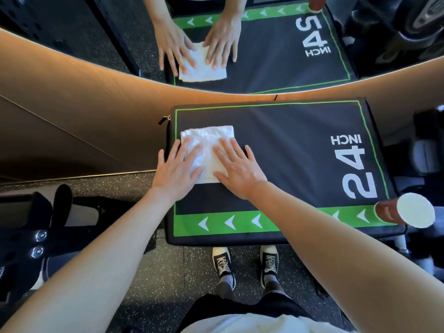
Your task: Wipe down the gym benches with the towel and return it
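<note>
White towel (208, 150) — folded into a thick rectangle, crumpled in texture — lying flat on the left part of the bench (288, 150), near its far left corner and inside the thin green border line. Pressed under both palms, left hand (176, 173) on its near left part and right hand (236, 169) on its near right part, fingers (192, 152) straight and spread. Bench top black and padded, flat, printed with "24 INCH" in white at the right and a green band of white arrowheads along the near edge — pushed close against the mirrored wall behind.
</note>
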